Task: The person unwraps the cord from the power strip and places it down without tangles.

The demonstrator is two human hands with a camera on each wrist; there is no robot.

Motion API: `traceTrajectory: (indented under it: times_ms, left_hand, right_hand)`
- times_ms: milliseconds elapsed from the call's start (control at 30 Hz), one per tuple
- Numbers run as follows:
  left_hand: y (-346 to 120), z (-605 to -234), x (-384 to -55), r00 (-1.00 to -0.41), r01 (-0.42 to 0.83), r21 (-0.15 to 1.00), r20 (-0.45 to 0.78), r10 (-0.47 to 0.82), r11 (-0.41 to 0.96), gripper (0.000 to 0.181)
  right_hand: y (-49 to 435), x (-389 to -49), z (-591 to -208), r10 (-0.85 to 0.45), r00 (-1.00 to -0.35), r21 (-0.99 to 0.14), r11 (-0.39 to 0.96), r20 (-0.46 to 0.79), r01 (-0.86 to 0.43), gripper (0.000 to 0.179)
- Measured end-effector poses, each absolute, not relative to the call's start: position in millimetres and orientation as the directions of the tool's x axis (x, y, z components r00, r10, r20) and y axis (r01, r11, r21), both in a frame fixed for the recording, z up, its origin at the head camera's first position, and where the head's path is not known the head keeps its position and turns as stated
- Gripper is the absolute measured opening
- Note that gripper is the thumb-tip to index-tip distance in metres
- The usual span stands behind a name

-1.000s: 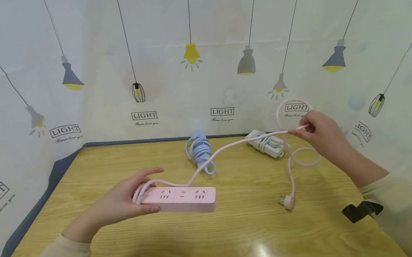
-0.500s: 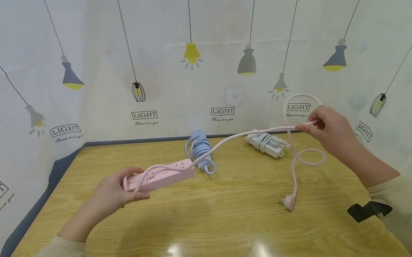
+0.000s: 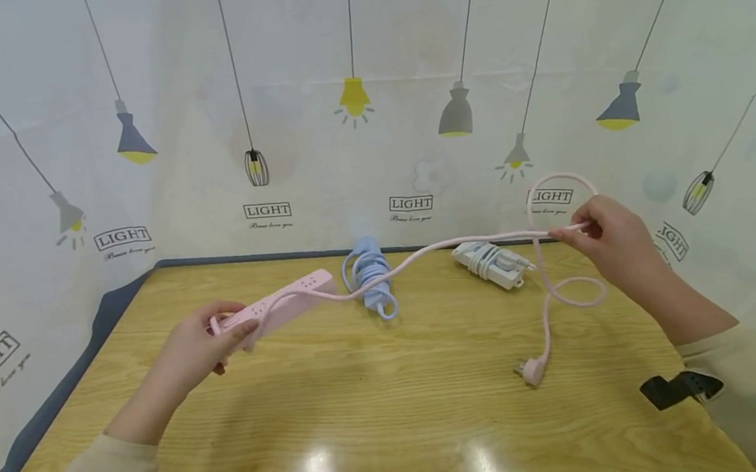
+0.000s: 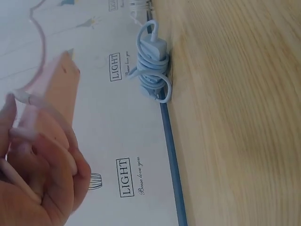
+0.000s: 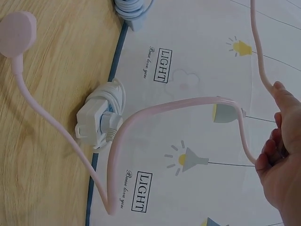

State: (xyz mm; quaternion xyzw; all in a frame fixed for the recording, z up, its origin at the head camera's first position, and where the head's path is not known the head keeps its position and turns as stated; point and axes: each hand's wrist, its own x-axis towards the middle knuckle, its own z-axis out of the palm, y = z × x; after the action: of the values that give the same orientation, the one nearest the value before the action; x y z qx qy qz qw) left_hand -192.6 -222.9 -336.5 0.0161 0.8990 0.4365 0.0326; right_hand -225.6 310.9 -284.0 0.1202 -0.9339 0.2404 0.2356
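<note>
My left hand (image 3: 192,353) grips one end of a pink power strip (image 3: 296,297), its far end tilted up and away over the table. A turn of the pink cord (image 4: 51,110) wraps round the strip at the fingers. From there the cord runs across to my right hand (image 3: 610,234), which pinches it between thumb and fingers. Beyond that pinch the cord makes a loop above the hand and a second one below. The pink plug (image 3: 534,371) hangs at its end, prongs pointing left, low over the table in the head view.
A blue power strip (image 3: 373,275) wrapped in its own cord lies at the table's back edge. To its right is a white power strip (image 3: 491,263), likewise wrapped. The wooden table (image 3: 365,402) meets a lamp-printed backdrop (image 3: 314,121) behind and at both sides.
The pink strip has swung round, its far end rising up and leftward, while my left hand shifted left and turned. My right hand moved a little right, drawing the cord along.
</note>
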Motion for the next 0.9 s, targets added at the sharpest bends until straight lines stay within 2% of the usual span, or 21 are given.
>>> traceTrajectory:
  times_ms: [100,233,367,467,533,633,767,900]
  left_hand:
    - [-225.7,-334.7,-192.3,-0.999,-0.036,0.84,-0.046,0.004,0.542,0.069]
    - [-229.5,-331.3,-189.4,-1.0,-0.016,0.904,-0.022,0.009,0.427,0.067]
    - [-231.4,-328.4,-185.0,-0.999,0.005,0.961,-0.009,0.048,0.275,0.06]
    - [-232.0,-326.0,-181.5,-0.996,0.031,0.984,0.016,0.09,0.173,0.046]
    - [-232.1,-324.4,-178.9,-0.99,0.059,0.986,0.038,0.137,0.157,0.037]
    - [-232.8,-323.0,-174.4,-0.967,0.135,0.966,0.079,0.242,0.223,0.03]
    - [-236.9,-323.6,-169.0,-0.906,0.262,0.926,0.138,0.401,0.272,0.026]
    - [-242.9,-324.0,-166.5,-0.84,0.328,0.91,0.16,0.518,0.252,0.023]
  right_hand:
    - [313.3,-226.7,-286.2,-0.112,-0.862,-0.4,0.851,0.494,-0.34,0.025]
    - [318.5,-230.3,-289.8,-0.11,-0.872,-0.409,0.85,0.478,-0.332,0.026]
    - [327.0,-235.6,-293.5,-0.085,-0.895,-0.419,0.862,0.438,-0.287,0.029]
    - [333.9,-239.5,-295.8,-0.051,-0.916,-0.433,0.87,0.398,-0.237,0.035]
    - [337.8,-241.4,-297.0,-0.028,-0.923,-0.444,0.871,0.383,-0.21,0.039]
    - [342.3,-243.2,-298.6,-0.004,-0.928,-0.45,0.874,0.372,-0.184,0.043]
    - [346.6,-244.4,-300.4,0.014,-0.936,-0.458,0.875,0.352,-0.159,0.046]
    - [352.1,-245.3,-301.1,0.04,-0.934,-0.459,0.878,0.355,-0.137,0.047]
